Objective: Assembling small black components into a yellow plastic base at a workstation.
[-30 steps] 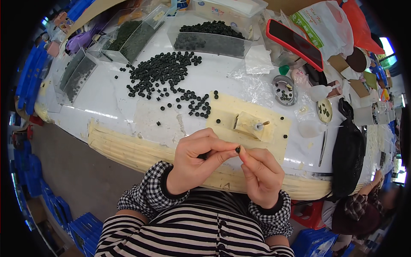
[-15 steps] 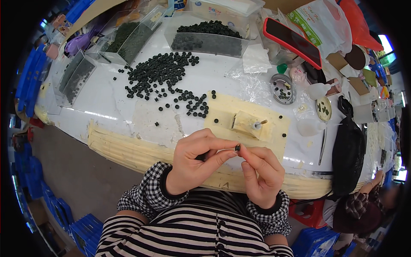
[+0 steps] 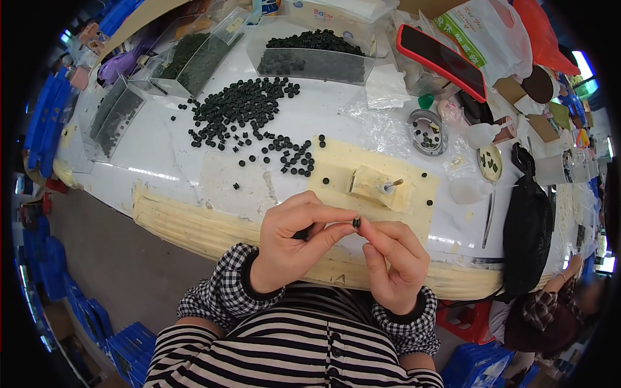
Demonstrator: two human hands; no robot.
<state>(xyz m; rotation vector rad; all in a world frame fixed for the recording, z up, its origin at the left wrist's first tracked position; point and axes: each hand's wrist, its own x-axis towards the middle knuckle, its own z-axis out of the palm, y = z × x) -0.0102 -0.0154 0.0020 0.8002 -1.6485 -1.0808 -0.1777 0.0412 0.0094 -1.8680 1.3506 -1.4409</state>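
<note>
Between the hands (image 3: 288, 246) | small black piece (image 3: 356, 222) | touching both

I count one black piece (image 3: 356, 222) at the fingertips of my two hands (image 3: 288, 242), three clear bins (image 3: 343, 68), one red-edged phone (image 3: 443, 63), one cream block (image 3: 370, 188), one black bag (image 3: 527, 223); the heaped pieces (image 3: 236, 107) outrun my counting.

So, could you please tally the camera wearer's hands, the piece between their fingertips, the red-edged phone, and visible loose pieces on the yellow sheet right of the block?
Left hand, right hand: 2
Black piece between them: 1
Phone: 1
Loose pieces on yellow sheet, right of block: 2
Total: 6
</note>
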